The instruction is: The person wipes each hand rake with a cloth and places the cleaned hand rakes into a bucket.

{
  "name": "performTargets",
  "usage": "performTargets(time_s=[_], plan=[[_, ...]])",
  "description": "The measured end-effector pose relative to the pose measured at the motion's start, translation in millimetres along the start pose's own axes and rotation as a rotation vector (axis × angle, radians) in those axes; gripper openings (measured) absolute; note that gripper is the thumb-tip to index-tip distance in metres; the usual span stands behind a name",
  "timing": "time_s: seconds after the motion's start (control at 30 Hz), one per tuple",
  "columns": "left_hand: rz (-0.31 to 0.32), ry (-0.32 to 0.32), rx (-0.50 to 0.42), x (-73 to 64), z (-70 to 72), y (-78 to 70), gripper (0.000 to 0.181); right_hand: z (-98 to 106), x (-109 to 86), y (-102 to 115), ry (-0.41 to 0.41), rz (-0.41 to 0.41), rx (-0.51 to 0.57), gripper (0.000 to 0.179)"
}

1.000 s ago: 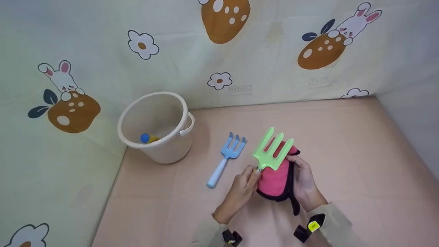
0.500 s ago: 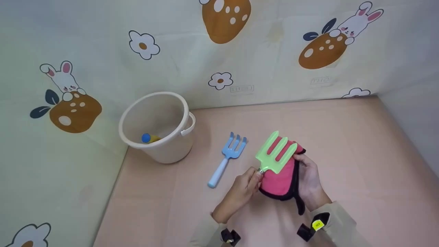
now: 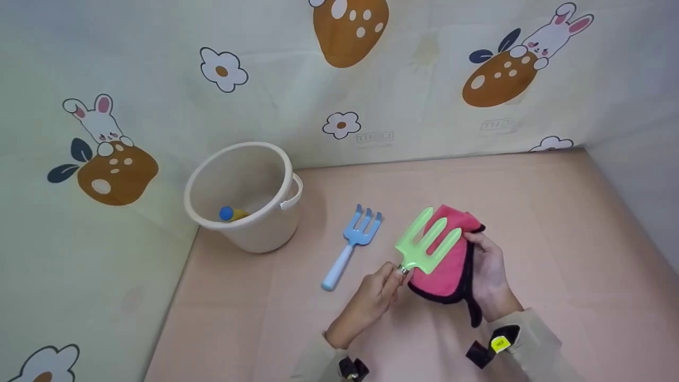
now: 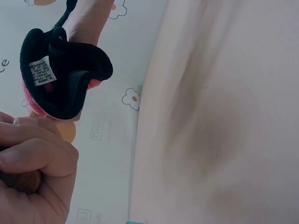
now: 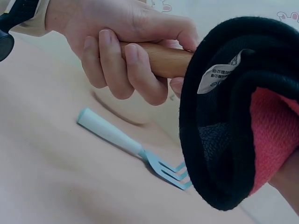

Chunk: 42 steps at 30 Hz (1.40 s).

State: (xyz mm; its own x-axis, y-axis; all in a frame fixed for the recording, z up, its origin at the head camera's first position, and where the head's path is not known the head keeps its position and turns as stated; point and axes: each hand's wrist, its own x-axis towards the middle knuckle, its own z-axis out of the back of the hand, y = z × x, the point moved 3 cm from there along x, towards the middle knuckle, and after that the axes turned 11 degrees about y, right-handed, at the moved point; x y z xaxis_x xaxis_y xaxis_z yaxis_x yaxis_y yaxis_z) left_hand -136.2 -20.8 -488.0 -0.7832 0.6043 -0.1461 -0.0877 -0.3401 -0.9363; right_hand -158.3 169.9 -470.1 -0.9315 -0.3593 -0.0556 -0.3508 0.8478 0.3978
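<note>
Your left grip (image 3: pixel 366 300) clasps the green fork (image 3: pixel 419 252) by its handle (image 5: pixel 161 58), in front of the pink mitt (image 3: pixel 451 278); your right grip (image 3: pixel 490 268) holds that, partly hidden behind it. The bucket (image 3: pixel 268 231) partly covers a blue-ended yellow thing (image 3: pixel 233 214).

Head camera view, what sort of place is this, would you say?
Probably a small, screened-off indoor work area: a flat, pinkish-beige surface, pale rabbit-and-flower-printed sheeting rising behind it and to the left, and a cream plastic bucket standing near the back left corner.
</note>
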Motion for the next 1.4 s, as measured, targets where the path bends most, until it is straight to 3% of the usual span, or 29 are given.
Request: performTargets(time_s=[0.13, 0.5, 0.87, 1.17, 1.27, 1.4], plan=[[-0.006, 0.014, 0.011, -0.9, 1.6, -0.4, 0.028, -1, 0.1, 4, 0.003, 0.011, 0.001, 0.03], [-0.04, 0.026, 0.039, -2.6, 3.7, -2.1, 0.024, -2, 0.5, 16, 0.117, 0.069, 0.107, 0.027], [0.003, 0.043, 0.084, -3.0, 5.6, 5.6, 0.028, -1, 1.5, 23, 0.028, 0.107, 0.041, 0.028], [0.025, 0.012, 0.119, -5.0, 6.8, 14.4, 0.03, 12, 0.4, 33, 0.068, 0.105, 0.038, 0.032], [0.069, -0.037, 0.149, -5.0, 10.0, 19.8, 0.032, 18, -4.2, 41, 0.055, 0.139, 0.02, 0.032], [0.098, -0.093, 0.111, -5.8, 14.5, 26.0, 0.033, 24, -8.0, 48, 0.034, 0.152, -0.039, 0.029]])
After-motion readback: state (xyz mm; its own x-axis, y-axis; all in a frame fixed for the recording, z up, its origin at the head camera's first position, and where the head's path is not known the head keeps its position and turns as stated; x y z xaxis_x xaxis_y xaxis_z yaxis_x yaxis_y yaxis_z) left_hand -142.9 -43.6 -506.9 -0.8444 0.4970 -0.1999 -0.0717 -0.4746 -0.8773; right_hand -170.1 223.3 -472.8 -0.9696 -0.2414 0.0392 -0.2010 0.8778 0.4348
